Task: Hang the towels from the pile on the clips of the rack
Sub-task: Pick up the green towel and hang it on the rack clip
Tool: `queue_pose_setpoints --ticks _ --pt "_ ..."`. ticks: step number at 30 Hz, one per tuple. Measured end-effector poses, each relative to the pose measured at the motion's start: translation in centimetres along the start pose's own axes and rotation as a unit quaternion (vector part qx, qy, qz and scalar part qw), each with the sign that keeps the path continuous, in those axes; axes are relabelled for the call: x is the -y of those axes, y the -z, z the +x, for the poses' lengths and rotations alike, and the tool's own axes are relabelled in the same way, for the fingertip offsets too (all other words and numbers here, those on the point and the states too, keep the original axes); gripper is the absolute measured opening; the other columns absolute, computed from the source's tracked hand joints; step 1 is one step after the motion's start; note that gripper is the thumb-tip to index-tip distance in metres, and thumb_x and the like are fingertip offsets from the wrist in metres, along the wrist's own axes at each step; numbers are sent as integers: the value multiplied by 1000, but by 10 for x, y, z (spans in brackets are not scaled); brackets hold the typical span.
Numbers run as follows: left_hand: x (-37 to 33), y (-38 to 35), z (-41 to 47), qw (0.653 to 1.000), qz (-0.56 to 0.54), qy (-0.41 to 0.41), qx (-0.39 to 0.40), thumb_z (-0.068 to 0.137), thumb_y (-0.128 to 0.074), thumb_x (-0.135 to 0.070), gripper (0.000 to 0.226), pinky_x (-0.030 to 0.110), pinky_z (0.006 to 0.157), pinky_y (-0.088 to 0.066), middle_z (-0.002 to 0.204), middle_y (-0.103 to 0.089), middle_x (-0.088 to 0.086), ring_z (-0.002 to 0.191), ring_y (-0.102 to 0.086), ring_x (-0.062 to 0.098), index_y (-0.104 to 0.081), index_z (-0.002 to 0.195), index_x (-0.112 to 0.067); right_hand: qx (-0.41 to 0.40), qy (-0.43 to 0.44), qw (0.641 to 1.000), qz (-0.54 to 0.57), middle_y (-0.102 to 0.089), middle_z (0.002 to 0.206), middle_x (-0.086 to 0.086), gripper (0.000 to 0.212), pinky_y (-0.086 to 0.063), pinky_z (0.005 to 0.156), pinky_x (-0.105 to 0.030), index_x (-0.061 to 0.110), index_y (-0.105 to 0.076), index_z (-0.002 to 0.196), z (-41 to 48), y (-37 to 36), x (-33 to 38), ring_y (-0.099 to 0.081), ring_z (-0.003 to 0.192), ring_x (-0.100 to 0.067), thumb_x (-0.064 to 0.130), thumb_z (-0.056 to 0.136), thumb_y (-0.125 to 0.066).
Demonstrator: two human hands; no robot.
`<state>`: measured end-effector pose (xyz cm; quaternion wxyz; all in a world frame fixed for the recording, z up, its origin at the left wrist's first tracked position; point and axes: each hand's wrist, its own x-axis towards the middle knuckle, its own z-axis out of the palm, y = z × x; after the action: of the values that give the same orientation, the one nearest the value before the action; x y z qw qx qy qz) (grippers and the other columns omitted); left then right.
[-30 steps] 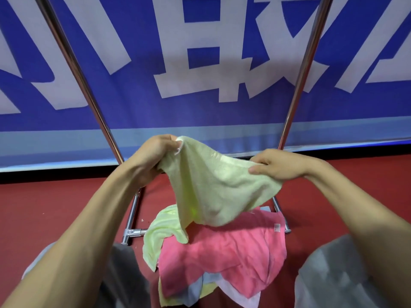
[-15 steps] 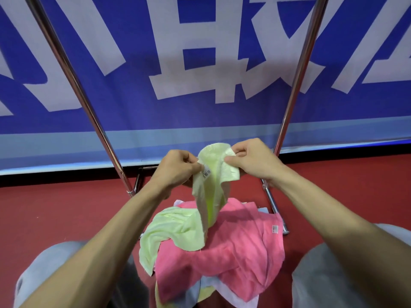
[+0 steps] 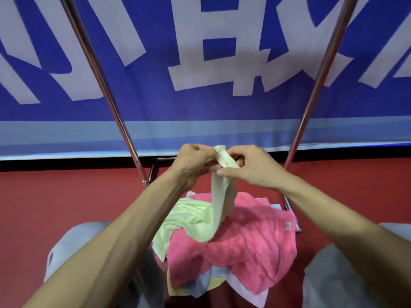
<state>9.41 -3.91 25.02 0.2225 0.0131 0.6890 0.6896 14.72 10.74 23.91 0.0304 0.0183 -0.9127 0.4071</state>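
The left hand (image 3: 195, 162) and right hand (image 3: 251, 166) both pinch the yellow-green towel (image 3: 219, 205) by its gathered top edge, above the pile (image 3: 240, 243), probably to make a corner for a clip.

My left hand (image 3: 193, 163) and right hand (image 3: 251, 167) meet in the gap between the rack's left pole (image 3: 104, 90) and right pole (image 3: 320, 81). The poles spread wider toward the top of the view, so I have more room higher up. The banner (image 3: 200, 107) closes off the back. The pale green towel (image 3: 222, 196) pinched in both hands hangs down the middle to the pile (image 3: 244, 245), which fills the floor (image 3: 66, 196) between my left knee (image 3: 73, 245) and right knee (image 3: 355, 274).
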Motion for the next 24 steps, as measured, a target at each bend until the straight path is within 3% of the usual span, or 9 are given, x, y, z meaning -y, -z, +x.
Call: queue_pose_setpoints --ticks 3,8,12,14,16,17,19,21,24 --pt "-1 -1 -1 1000 -22 8 -2 84 -57 9 15 25 66 -58 92 -66 22 66 -66 20 -57 74 -2 -29 34 996 -80 -62 83 5 37 -38 66 -22 25 -69 100 -1 -3 0 -53 71 -6 34 67 -82" --pt "-4 4 -2 997 -71 19 11 85 -60 9 22 26 62 -58 77 -65 22 55 -68 23 -46 95 -6 -49 22 997 -46 -65 69 14 20 -47 65 -24 28 -68 92 1 9 -1 -57 62 -2 18 75 -74" --pt "-6 11 -1 996 62 -43 38 86 -58 6 20 29 65 -53 78 -70 15 67 -65 22 -53 97 -9 -21 21 999 -21 -67 69 16 21 -49 69 -22 26 -67 87 3 23 -3 -59 62 4 8 78 -70" --pt "-4 17 4 973 199 -110 37 84 -59 5 22 33 73 -49 85 -70 9 76 -63 19 -58 94 -14 -2 28 1000 8 -71 77 7 23 -52 76 -31 26 -67 83 3 28 -6 -64 73 -4 3 79 -69" --pt "-4 22 7 915 355 -177 69 81 -66 -1 25 30 85 -47 98 -67 0 94 -61 15 -61 99 -18 38 39 996 69 -70 76 -1 24 -51 73 -36 24 -66 79 2 32 -5 -63 72 -12 0 79 -67" --pt "-3 23 8 885 410 -192 107 78 -71 -5 34 27 91 -46 106 -65 -5 103 -59 12 -61 106 -19 57 43 991 112 -68 73 0 20 -49 69 -33 21 -67 80 1 35 -5 -60 69 -11 1 78 -66" --pt "-1 23 7 859 441 -183 187 74 -76 -8 56 24 95 -44 118 -61 -9 110 -56 7 -54 124 -21 80 55 976 195 -66 70 3 14 -46 67 -22 15 -67 82 0 39 -1 -58 67 -8 5 74 -61" --pt "1 19 6 852 443 -192 203 74 -76 -10 60 24 90 -45 115 -62 -8 103 -58 8 -51 128 -21 89 72 960 257 -67 73 3 15 -46 68 -20 10 -67 86 -2 45 1 -59 70 -9 4 75 -57" --pt "0 19 9 835 484 -215 151 74 -75 -22 30 32 72 -45 86 -64 -2 81 -59 20 -62 101 -15 78 95 953 277 -67 79 -2 14 -47 72 -24 8 -66 89 -3 53 1 -59 76 -15 3 79 -57"
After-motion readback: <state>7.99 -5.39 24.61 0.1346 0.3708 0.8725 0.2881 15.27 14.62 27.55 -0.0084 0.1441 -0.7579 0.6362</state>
